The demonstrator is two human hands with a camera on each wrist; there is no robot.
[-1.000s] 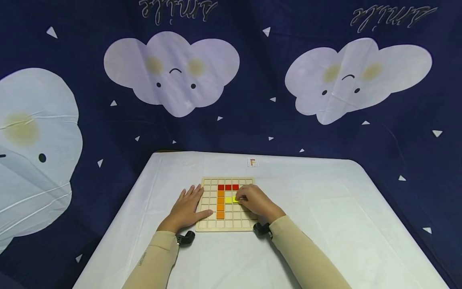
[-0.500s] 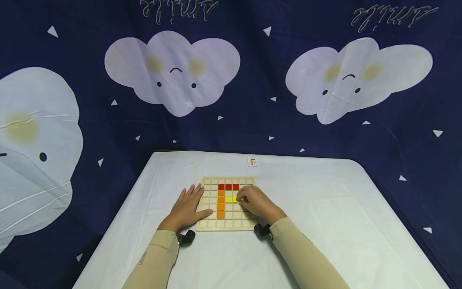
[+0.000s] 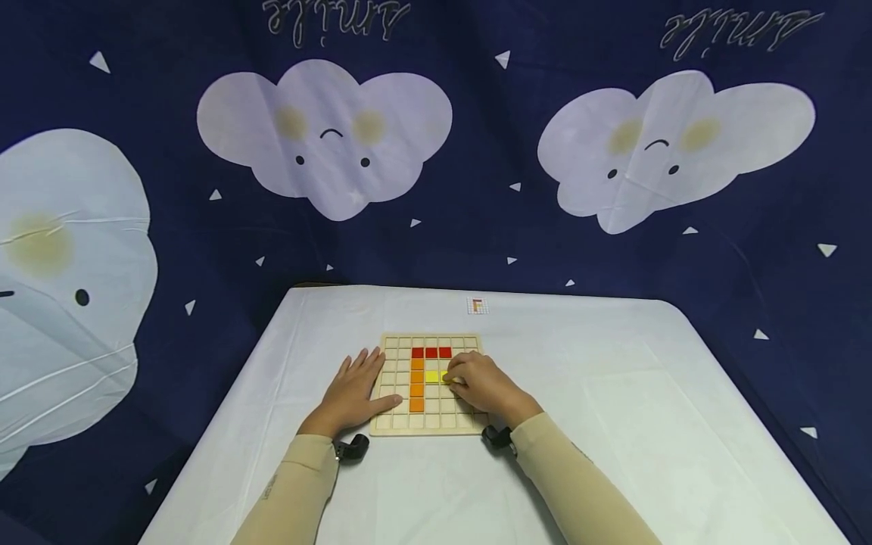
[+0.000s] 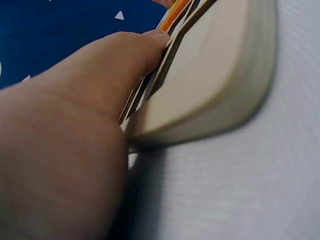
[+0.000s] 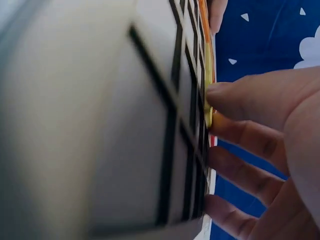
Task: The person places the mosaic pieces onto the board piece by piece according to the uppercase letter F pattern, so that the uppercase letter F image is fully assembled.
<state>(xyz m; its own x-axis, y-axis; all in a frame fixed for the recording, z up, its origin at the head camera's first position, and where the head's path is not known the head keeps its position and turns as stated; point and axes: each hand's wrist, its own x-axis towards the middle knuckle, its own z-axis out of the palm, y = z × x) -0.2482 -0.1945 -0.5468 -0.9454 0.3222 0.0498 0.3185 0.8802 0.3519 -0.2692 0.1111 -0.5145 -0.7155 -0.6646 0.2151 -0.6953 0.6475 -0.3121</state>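
A square wooden grid board (image 3: 429,434) lies flat on the white table. My left hand (image 3: 349,395) rests on its left edge with fingers spread and straight, the thumb (image 4: 155,42) reaching onto the grid. Over the right half, my right hand (image 3: 487,384) pinches a yellow tile (image 3: 444,377) between thumb (image 5: 222,95) and index finger, at the grid's surface. Another yellow tile (image 3: 432,377) sits just left of it. Three red tiles (image 3: 431,353) form a row above, and several orange tiles (image 3: 416,390) run down in a column. My right hand covers some right-side cells.
A small printed card (image 3: 478,306) with a coloured grid pattern lies behind the board. White cloth covers the table (image 3: 599,393). Beyond its far edge hangs a dark blue curtain (image 3: 477,242) with clouds and triangles.
My right fingers have shifted very slightly at the yellow tile, and the tile's edge shows a little differently. My left hand and the other tiles stay where they were.
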